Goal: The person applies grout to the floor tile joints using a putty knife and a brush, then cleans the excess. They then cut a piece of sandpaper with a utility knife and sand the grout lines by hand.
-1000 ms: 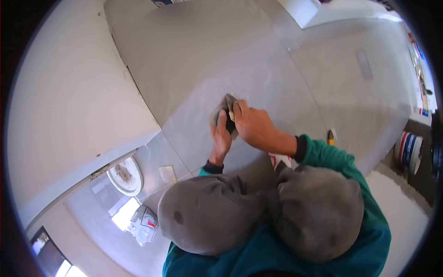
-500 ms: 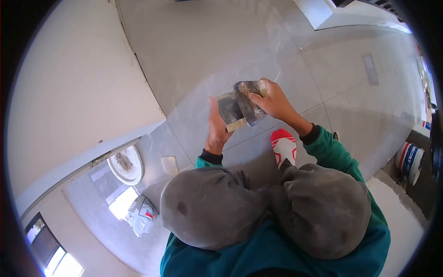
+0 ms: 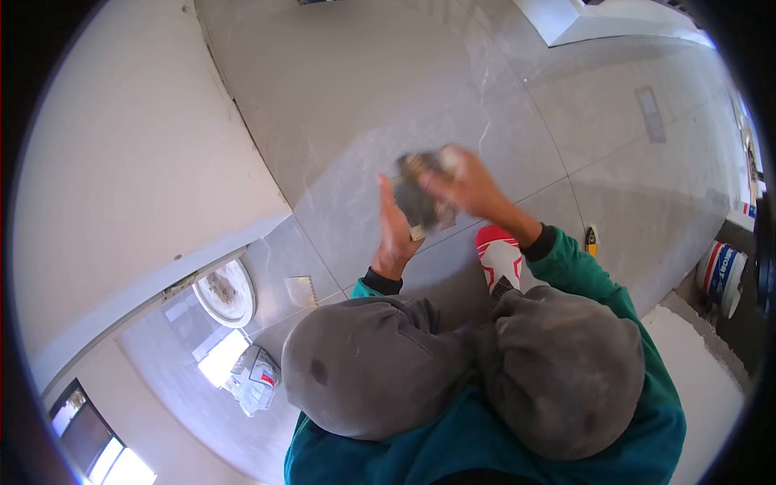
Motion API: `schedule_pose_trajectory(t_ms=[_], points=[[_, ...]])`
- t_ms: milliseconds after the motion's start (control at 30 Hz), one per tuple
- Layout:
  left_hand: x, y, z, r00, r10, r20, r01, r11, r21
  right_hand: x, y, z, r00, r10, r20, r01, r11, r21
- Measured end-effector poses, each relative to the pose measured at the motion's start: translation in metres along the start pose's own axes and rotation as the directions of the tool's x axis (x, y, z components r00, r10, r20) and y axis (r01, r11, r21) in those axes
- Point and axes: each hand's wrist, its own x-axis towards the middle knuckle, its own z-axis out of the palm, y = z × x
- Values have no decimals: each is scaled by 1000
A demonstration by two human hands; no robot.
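My left hand (image 3: 394,236) is closed around the lower edge of a flat rectangular plate (image 3: 411,202), its thumb pointing up along the side. The plate has a dark middle and pale edges. My right hand (image 3: 469,184), smeared by motion, grips a second dark flat plate (image 3: 420,164) with brown, crusty stains. This plate overlaps the upper part of the other one. Both are held over the grey tiled floor, ahead of my bent knees.
A pale notched plate (image 3: 301,292) lies on the floor tiles (image 3: 388,81) left of my knee, near a round white lid (image 3: 226,293) with residue and a plastic bag (image 3: 257,376). A yellow-and-black cutter (image 3: 592,240) is at right. Further right lies a paint bucket (image 3: 722,279).
My right hand has swung its plate down and left across the plate in my left hand. The left hand has shifted slightly right. More of the yellow cutter shows.
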Motion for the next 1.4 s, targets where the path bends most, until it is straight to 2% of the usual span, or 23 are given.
schedule_pose_trajectory(t_ms=[100, 167, 200, 233, 333, 433, 467, 500, 567, 633, 700, 733, 800, 833, 900, 967, 1067, 1200, 1233, 1267, 1300, 1367, 1400], points=[[-4, 0, -1, 996, 64, -69, -68, 996, -51, 4, 1, -11, 994, -15, 105, 26, 995, -96], [-4, 2, -3, 1000, 9, -26, -11, 998, -65, 18, 23, -27, 993, 81, -83, -74, 994, 84], [-1, 0, -1, 995, 30, -97, -41, 992, -118, 15, 21, -29, 981, -174, 80, 179, 983, -51], [0, 2, -3, 995, 25, -95, -36, 993, -116, 15, 20, -32, 982, -172, 75, 176, 983, -51], [-8, 6, -4, 994, 24, -109, -42, 986, -159, 4, 16, -31, 976, 69, 208, -72, 997, 6], [-2, 4, -1, 996, 57, -68, -66, 989, -134, -7, 12, -24, 961, -139, 239, 134, 990, 39], [-4, 6, -4, 996, 47, -78, -57, 990, -132, 7, 15, -38, 919, 143, 368, -73, 978, -197], [-4, 9, -7, 997, 26, -76, -34, 994, -107, 3, 13, -35, 913, 149, 380, -79, 978, -194], [-2, 12, -5, 998, 11, -61, -15, 997, -76, 0, 9, -34, 900, -135, 413, 105, 990, 96], [-4, 10, -4, 998, -18, -64, 14, 998, -59, -3, 4, -36, 918, -105, 383, 77, 993, 86], [-5, 8, -12, 995, -91, -39, 89, 995, -40, 10, -4, -48, 836, 225, 501, -233, 971, -48], [-1, 10, -15, 986, -166, 0, 166, 986, 0, 15, -1, -49, 836, 219, 503, -224, 973, -50], [0, 10, -16, 980, -195, -29, 194, 981, -6, 13, 6, -47, 878, -1, 479, 107, 975, -195], [1, 10, -14, 976, -211, -53, 210, 978, -17, 13, 9, -47, 875, -1, 484, 109, 975, -195], [3, 18, -32, 973, -230, 7, 230, 971, -62, 18, 16, -51, 971, 60, 230, -53, 998, -40], [-8, 20, -39, 977, -132, 166, 97, 973, 208, 12, 33, -45, 987, -1, 163, 22, 992, -127], [-22, 24, -21, 989, 5, 146, -76, 873, 481, 0, 36, -36, 999, -13, 52, 18, 995, -103], [-14, 11, -14, 964, 22, 263, -65, 986, 156, -19, 19, -15, 987, 122, -105, -123, 992, -11], [-15, 9, -8, 955, 89, 282, -235, 806, 543, -22, 16, -12, 975, 170, -146, -168, 985, 30], [-16, 6, -3, 935, 141, 324, -352, 457, 817, -23, 16, -9, 967, 177, -181, -184, 983, -23], [-13, 0, -5, 935, 144, 325, -354, 457, 816, -26, 17, -9, 968, 175, -179, -182, 983, -25], [0, -8, -15, 832, 238, 501, -532, 84, 843, -27, 19, -9, 968, 174, -183, -176, 984, 6], [2, -6, -16, 831, 238, 502, -533, 83, 842, -28, 17, -9, 968, 172, -183, -174, 985, 5]])
